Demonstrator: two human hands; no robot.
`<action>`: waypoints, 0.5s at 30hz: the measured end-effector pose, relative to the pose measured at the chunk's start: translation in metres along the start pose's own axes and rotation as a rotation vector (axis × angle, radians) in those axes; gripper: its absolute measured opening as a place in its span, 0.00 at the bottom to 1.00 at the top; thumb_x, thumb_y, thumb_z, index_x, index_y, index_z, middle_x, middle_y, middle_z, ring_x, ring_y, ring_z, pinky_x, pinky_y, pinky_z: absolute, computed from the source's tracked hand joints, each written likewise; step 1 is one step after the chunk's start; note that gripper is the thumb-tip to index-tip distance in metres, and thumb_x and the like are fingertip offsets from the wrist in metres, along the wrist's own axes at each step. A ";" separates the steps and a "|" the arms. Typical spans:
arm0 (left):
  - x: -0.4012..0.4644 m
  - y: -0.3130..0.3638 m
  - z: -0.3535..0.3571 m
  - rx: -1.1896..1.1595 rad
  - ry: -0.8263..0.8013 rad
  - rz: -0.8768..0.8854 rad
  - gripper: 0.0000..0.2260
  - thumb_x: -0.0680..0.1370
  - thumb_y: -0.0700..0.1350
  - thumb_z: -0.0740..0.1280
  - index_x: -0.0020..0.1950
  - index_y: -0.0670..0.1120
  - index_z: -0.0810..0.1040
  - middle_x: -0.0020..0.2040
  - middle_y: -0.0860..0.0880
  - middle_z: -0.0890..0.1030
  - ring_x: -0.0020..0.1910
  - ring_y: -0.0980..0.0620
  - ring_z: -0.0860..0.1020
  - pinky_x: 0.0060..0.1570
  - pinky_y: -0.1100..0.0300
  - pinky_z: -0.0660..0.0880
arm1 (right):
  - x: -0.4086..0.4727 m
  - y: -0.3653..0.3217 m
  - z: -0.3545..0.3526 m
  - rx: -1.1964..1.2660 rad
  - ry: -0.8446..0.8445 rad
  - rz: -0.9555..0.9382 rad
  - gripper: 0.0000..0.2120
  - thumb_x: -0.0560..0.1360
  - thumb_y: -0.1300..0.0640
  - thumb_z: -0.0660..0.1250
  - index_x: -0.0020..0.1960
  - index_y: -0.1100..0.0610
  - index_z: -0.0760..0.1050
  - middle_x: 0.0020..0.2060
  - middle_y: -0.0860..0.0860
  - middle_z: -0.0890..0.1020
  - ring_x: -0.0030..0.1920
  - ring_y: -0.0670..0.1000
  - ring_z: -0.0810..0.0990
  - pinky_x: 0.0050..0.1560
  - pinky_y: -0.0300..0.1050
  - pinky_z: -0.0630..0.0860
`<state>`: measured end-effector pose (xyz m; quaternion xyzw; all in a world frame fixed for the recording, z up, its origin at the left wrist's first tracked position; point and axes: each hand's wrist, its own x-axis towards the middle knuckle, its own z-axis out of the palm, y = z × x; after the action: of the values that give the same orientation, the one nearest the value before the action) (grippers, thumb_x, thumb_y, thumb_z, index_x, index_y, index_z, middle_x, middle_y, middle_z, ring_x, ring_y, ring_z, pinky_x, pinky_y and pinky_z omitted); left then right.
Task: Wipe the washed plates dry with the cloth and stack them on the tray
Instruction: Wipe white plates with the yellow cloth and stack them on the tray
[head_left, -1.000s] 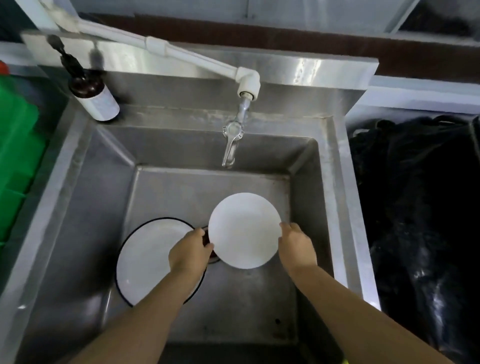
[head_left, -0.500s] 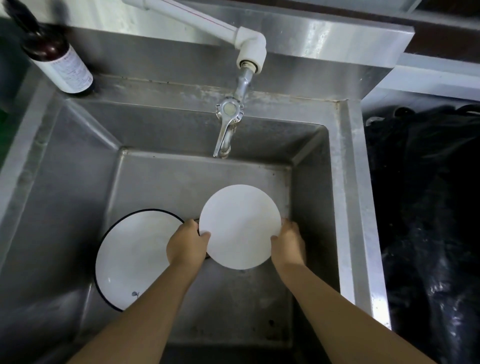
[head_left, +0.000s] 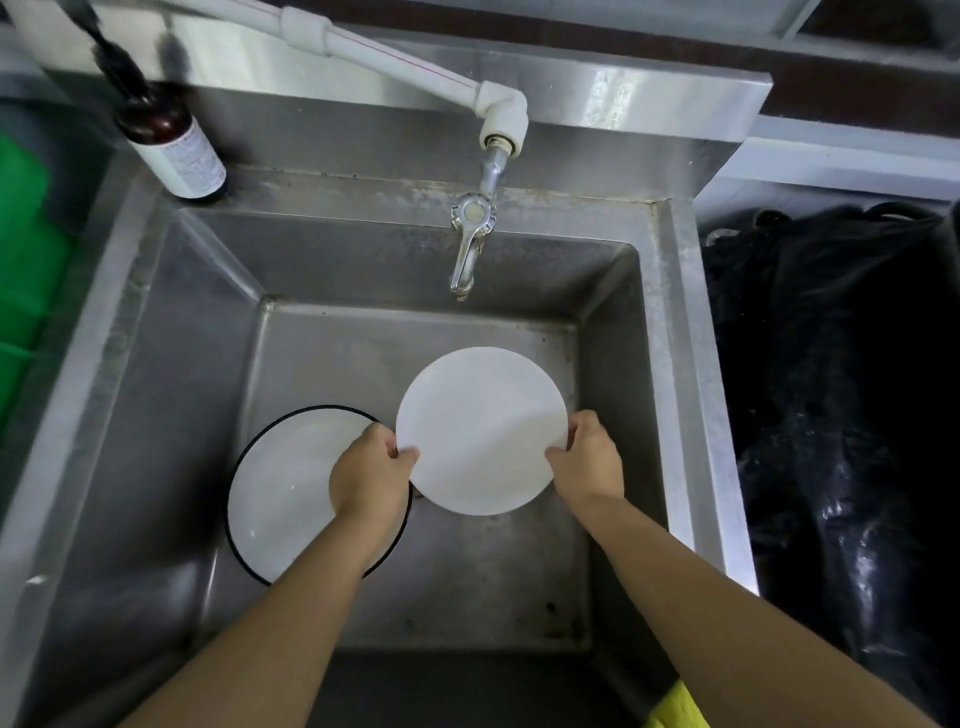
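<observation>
A plain white plate (head_left: 480, 431) is held above the floor of the steel sink (head_left: 171, 364). My left hand (head_left: 369, 480) grips its left edge, thumb on top. My right hand (head_left: 589, 460) grips its right edge. A larger white plate with a black rim (head_left: 283, 488) lies flat on the sink floor at the left, partly hidden under my left hand and forearm. No cloth and no tray are in view.
A tap (head_left: 470, 239) on a white pipe hangs over the back of the sink. A brown pump bottle (head_left: 174, 143) stands on the back left ledge. A black plastic bag (head_left: 841, 415) fills the right side; green plastic (head_left: 26, 270) is at the left edge.
Both hands have kept hold of the white plate and its position in the sink has barely changed. The camera view has shifted, bringing back the green plastic at the left.
</observation>
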<state>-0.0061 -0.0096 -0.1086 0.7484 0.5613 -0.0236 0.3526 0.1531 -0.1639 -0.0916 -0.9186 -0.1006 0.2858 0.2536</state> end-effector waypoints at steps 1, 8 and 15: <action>-0.006 -0.001 -0.006 -0.039 -0.006 0.017 0.07 0.75 0.46 0.67 0.40 0.48 0.70 0.35 0.53 0.76 0.32 0.54 0.72 0.28 0.60 0.63 | -0.008 0.000 -0.002 0.014 0.011 -0.013 0.12 0.75 0.62 0.68 0.53 0.53 0.67 0.43 0.45 0.74 0.43 0.47 0.74 0.42 0.40 0.73; -0.061 0.007 -0.057 -0.351 -0.038 0.145 0.04 0.77 0.42 0.64 0.44 0.47 0.70 0.37 0.51 0.76 0.35 0.54 0.73 0.31 0.60 0.67 | -0.079 -0.008 -0.025 0.160 0.171 -0.078 0.14 0.74 0.61 0.69 0.51 0.49 0.66 0.39 0.40 0.73 0.40 0.44 0.74 0.36 0.33 0.70; -0.114 0.022 -0.118 -0.446 -0.077 0.312 0.08 0.75 0.44 0.68 0.41 0.51 0.70 0.37 0.54 0.75 0.35 0.57 0.73 0.31 0.63 0.65 | -0.150 -0.019 -0.058 0.302 0.322 -0.131 0.13 0.73 0.61 0.69 0.46 0.47 0.67 0.39 0.43 0.77 0.40 0.44 0.76 0.33 0.34 0.69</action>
<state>-0.0719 -0.0408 0.0406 0.7281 0.4169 0.1269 0.5291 0.0630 -0.2206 0.0306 -0.8954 -0.0742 0.1304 0.4192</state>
